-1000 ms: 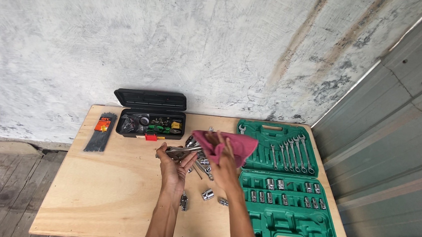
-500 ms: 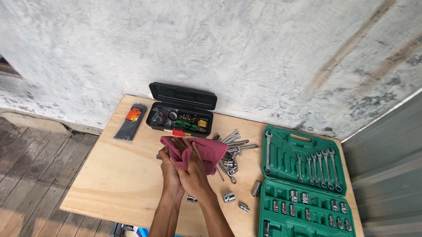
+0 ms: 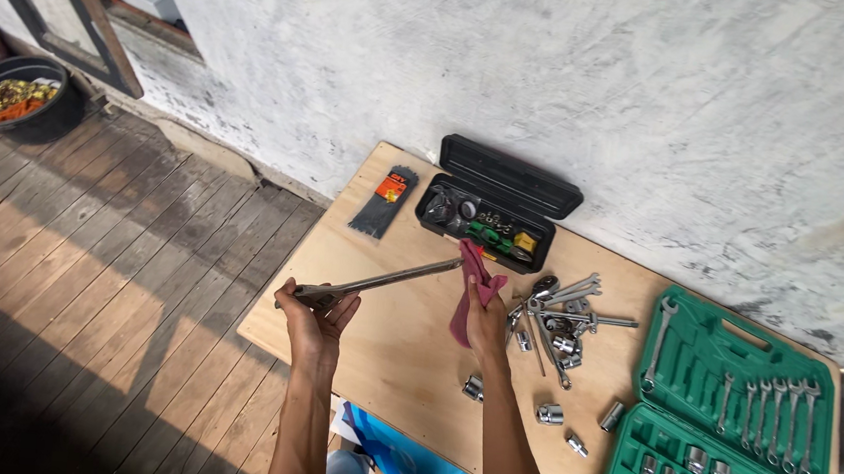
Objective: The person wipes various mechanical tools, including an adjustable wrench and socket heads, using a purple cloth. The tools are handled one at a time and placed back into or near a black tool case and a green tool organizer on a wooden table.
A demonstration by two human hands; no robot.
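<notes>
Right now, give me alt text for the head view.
The left hand holds a long metal tool by one end while the right hand wipes its far end with a red cloth, above a plywood table strewn with sockets.

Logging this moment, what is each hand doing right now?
Left hand: closed on one end of a long metal tool.
Right hand: closed on a pink rag.

View: a single camera worn on the person's head.
Direction: looks down and forward, past both forearms, onto the desk [image 3: 374,334] and the grey wall [image 3: 555,77] behind it.
Tilt: the frame is rolled, so the desk edges run slantwise.
Distance: about arm's length from the desk top.
Coverage: desk at centre and right, plank floor [image 3: 88,271] at left.
</notes>
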